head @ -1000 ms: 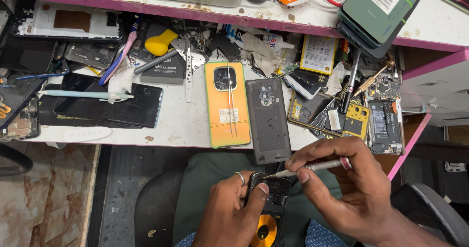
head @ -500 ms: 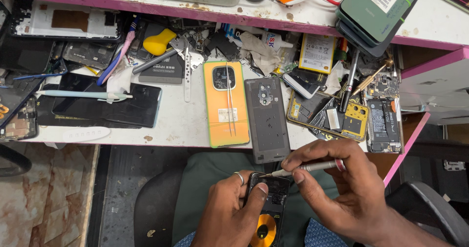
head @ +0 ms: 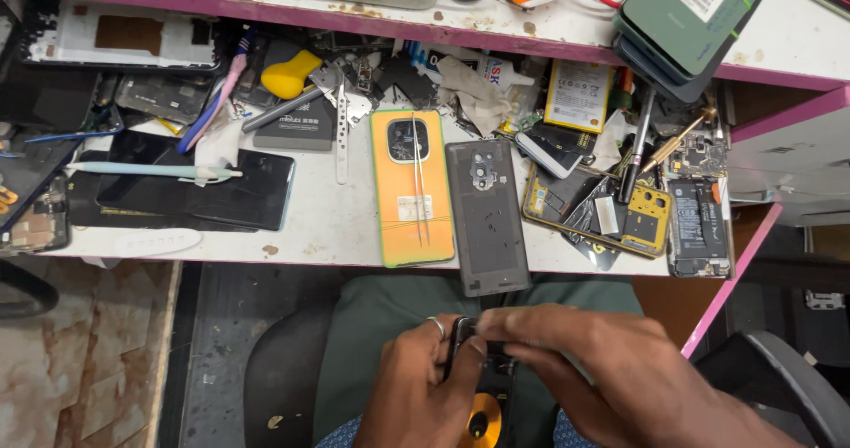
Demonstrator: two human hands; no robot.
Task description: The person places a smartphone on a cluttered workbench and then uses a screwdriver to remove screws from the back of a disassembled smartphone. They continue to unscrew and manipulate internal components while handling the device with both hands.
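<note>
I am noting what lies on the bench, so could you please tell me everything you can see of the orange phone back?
The orange phone back lies flat on the white bench, long side running away from the person, near the front edge. It looks like smooth plastic or leather-like material, with rounded corners, a dark rounded camera window near its far end and a small pale sticker at its middle. Thin metal tweezers rest lengthwise on it. A dark grey phone back lies beside it.

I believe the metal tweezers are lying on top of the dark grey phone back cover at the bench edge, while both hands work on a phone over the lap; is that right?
Not quite. In the head view the tweezers lie on the orange phone back cover, beside the dark grey phone back cover, which has nothing on it. The rest holds: the left hand and right hand both work on a phone over the lap.
</note>
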